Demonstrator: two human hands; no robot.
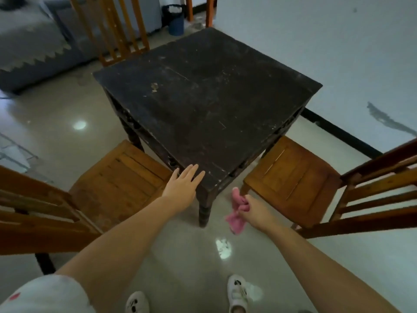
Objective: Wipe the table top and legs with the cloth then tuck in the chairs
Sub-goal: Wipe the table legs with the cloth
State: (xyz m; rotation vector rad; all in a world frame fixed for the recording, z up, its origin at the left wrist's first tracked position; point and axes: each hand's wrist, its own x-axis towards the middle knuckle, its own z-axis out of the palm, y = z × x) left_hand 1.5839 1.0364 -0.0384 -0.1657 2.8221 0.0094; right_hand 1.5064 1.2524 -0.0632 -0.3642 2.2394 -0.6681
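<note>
So the left hand (183,184) is lying flat with the fingers (191,170) straight and a bit spread, fingertips resting on the near corner of the table (203,105). It isn't gripping anything, just touching the top right by the edge. The right hand (253,212) is curling around a pink cloth (237,213), pinching it bunched up in the fingers, hanging lower than the table top and just to the right of the nearest table leg (203,208). I can't tell if the cloth is touching the leg; it looks just beside it.

The cloth is looking soft and fuzzy, all scrunched, with its long axis running roughly up and down, one end poking up above the fingers and the looser end dangling below the hand toward the floor (180,256).

The table is a dark, nearly black square wooden thing, scuffed and scratched with pale chips in the finish, a corner pointing straight at the person. The legs are turned, with ringed knobs.

Left of the left hand, a brown wooden chair (117,177) is sitting with its seat partly under the table. Right of the right hand, another wooden chair (293,175) with a slatted back is doing the same. A third chair (117,30) is standing well beyond both hands on the far side. The floor is glossy pale tile, reflecting lights.
</note>
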